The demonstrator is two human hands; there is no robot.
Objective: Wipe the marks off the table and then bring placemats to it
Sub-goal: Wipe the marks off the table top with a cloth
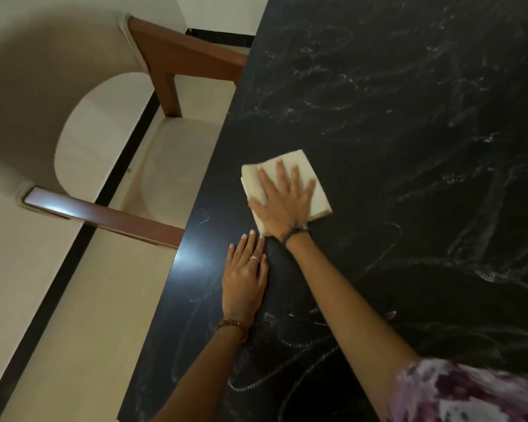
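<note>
While the right hand (282, 202) lay flat on a folded cream cloth (287, 185), its fingers (279, 173) were spread straight and pressed the cloth down on the black bench (409, 132) rather than curling round it. The cloth sat near the bench's left edge, about midway along its length. Just beside it and nearer the person, the left hand (244, 278) rested palm down on the bare bench, fingers straight, close together and holding nothing; a ring (254, 258) showed on one finger and a bead bracelet (232, 325) circled the wrist. A dark band (296, 231) wrapped the right wrist. White chalky marks (333, 77) curled over most of the bench, thick on the far and right parts, fainter, as far as the dim light let one judge, around the left hand. Beyond the bench's left edge stood a chair (171, 166) with brown wooden arms and a pale seat. A purple patterned sleeve (470, 391) filled the lower right corner.
</note>
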